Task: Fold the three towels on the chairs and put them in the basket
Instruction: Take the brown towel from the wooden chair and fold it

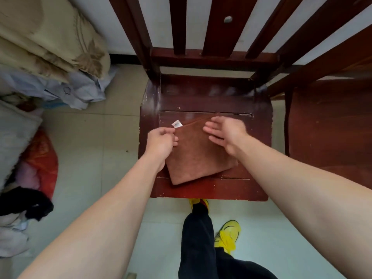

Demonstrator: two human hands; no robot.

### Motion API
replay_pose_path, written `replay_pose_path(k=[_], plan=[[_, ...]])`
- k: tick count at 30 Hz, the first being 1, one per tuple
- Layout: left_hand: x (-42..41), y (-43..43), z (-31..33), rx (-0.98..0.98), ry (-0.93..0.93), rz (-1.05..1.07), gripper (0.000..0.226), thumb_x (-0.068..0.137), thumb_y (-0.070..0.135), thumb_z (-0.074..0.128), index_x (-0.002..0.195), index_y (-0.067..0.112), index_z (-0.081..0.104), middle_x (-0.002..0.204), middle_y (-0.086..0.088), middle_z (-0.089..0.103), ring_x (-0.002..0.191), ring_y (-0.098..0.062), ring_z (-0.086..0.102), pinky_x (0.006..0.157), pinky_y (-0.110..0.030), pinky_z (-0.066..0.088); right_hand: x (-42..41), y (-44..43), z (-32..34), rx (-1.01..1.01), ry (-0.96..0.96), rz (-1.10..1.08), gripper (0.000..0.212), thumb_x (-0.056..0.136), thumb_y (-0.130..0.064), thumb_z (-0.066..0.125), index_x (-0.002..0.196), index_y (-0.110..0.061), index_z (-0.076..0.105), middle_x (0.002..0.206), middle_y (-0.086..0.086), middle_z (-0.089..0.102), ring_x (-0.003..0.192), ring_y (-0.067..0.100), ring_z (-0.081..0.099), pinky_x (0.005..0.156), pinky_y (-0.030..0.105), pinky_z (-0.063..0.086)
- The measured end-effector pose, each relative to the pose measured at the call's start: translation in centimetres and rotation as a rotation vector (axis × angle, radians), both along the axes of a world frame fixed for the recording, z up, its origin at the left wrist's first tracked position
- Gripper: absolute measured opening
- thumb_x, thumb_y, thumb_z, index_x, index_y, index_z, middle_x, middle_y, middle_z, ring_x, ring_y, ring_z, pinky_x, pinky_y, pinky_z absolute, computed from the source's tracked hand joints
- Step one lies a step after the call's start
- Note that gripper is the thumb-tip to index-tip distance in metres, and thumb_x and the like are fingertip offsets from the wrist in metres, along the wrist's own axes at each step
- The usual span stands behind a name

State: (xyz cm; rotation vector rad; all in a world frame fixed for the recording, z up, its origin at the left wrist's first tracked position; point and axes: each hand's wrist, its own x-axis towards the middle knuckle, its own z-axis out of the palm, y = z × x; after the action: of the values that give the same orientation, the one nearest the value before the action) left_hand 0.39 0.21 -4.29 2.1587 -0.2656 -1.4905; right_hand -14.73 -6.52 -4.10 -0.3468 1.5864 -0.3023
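A brown towel [198,156] lies folded into a rough square on the seat of a dark red wooden chair [259,137]. A small white label [177,124] sticks out at its far left corner. My left hand [161,140] pinches the towel's left edge just below that label, fingers curled. My right hand [225,131] lies flat on the towel's far right part with straight fingers. No basket is in view.
A second wooden chair [330,125] stands close on the right. Piled bedding and clothes [50,63] fill the left side, with a red bundle [40,160] and black cloth [24,202] on the tiled floor. My legs and yellow slippers [228,234] are below the seat.
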Motion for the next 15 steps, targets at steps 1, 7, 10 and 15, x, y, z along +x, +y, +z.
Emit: replay_pose_path(k=[1,7,10,15], plan=[[0.3,-0.3,-0.3,0.009,0.008,0.006,0.027,0.085,0.0,0.05,0.104,0.015,0.063,0.08,-0.003,0.064,0.064,-0.009,0.056,0.053,-0.019,0.044,-0.6,-0.8,-0.3,-0.011,-0.007,-0.097,0.022,0.1,-0.017,0.042,0.115,-0.013,0.058,0.096,0.003,0.071,0.082,0.014,0.071,0.075,0.031,0.055],[-0.3,0.8,0.0,-0.093,-0.127,-0.051,0.025,0.083,0.003,0.052,0.089,0.026,0.063,0.078,-0.004,0.064,0.064,-0.014,0.057,0.065,-0.03,0.049,-1.8,0.0,1.7,-0.183,0.129,-0.121,0.01,0.093,-0.016,0.058,0.093,-0.013,0.067,0.086,0.006,0.072,0.079,0.017,0.071,0.073,0.032,0.057],[-2.0,3.8,0.6,-0.032,-0.071,-0.169,0.023,0.09,0.003,0.049,0.079,0.017,0.065,0.073,-0.006,0.066,0.06,-0.015,0.059,0.057,-0.025,0.048,-3.0,4.3,2.3,-0.04,0.083,0.045,0.013,0.093,-0.017,0.06,0.095,-0.009,0.069,0.082,0.007,0.074,0.072,0.017,0.071,0.064,0.029,0.056],[-1.3,7.8,-0.6,0.182,-0.044,-0.323,0.021,0.088,0.013,0.055,0.071,0.018,0.067,0.07,-0.003,0.068,0.072,-0.022,0.064,0.067,-0.033,0.055,-7.7,7.9,0.2,0.028,0.309,0.096,0.014,0.094,-0.012,0.059,0.099,-0.006,0.07,0.086,0.01,0.074,0.077,0.019,0.071,0.075,0.034,0.058]])
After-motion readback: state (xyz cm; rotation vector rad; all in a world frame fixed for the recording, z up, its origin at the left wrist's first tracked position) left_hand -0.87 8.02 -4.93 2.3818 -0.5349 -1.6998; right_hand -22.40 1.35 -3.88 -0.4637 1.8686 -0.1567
